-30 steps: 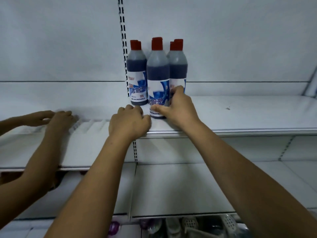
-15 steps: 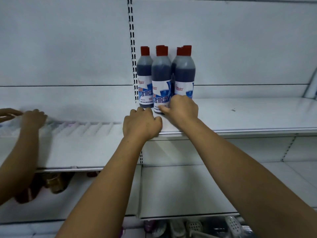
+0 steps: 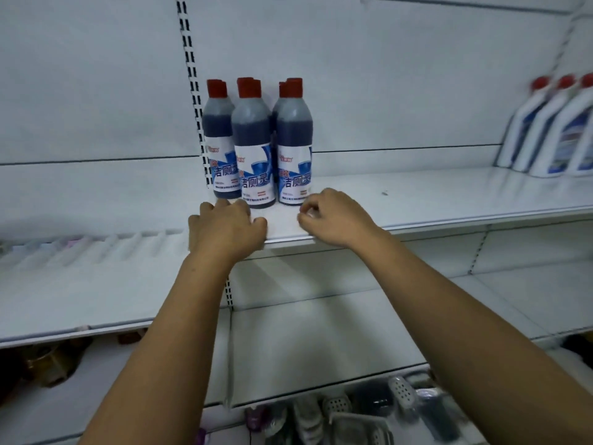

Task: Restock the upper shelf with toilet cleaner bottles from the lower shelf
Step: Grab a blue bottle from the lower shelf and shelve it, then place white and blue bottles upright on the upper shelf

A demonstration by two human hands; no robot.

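Several cylindrical red-capped bottles (image 3: 253,149) on smooth white shelf (image 3: 417,194)

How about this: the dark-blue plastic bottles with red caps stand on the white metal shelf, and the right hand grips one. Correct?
No: the head view shows the right hand gripping none, apart from the dark-blue bottles on the white shelf.
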